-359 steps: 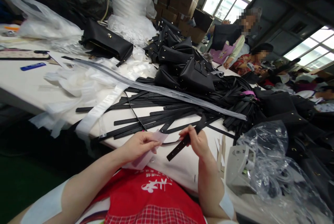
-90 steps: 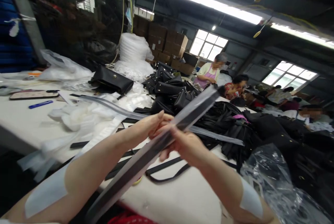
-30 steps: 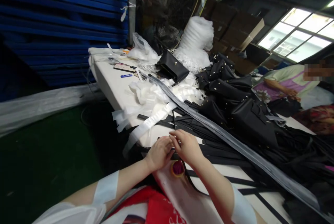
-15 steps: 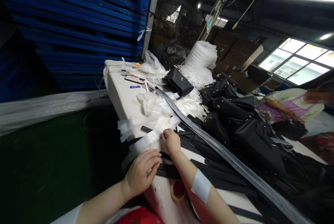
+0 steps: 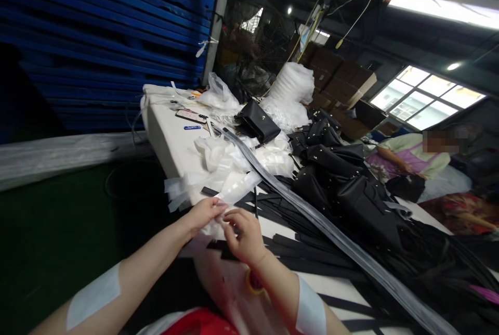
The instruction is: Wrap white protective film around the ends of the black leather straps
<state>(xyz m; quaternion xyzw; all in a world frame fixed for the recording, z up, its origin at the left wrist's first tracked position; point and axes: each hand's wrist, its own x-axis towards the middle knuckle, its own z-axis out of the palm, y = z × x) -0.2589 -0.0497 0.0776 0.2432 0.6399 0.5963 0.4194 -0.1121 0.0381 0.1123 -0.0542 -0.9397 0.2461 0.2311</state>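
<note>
My left hand (image 5: 206,214) pinches a translucent white plastic strip (image 5: 239,188) near its lower end, over the near side of the table. Just right of it is my right hand (image 5: 245,233), its fingers curled and its thumb apart. Its fingertips are close to the strip by my left fingers; whether they touch it I cannot tell. A black strap end (image 5: 210,190) shows beside the strip. More white strips (image 5: 226,155) lie heaped beyond my hands, and black straps (image 5: 288,244) spread out to the right.
A long bundle of grey strips (image 5: 312,215) runs diagonally across the table (image 5: 161,132). Behind it are black handbags (image 5: 362,205). Farther back lie a phone (image 5: 191,116) and a blue marker (image 5: 192,127). Blue pallets (image 5: 105,38) stand left. Another person (image 5: 413,158) sits at right.
My left hand has moved up and forward and now grips the white strip. My right hand has drawn back toward me, away from the strips. The view has shifted slightly.
</note>
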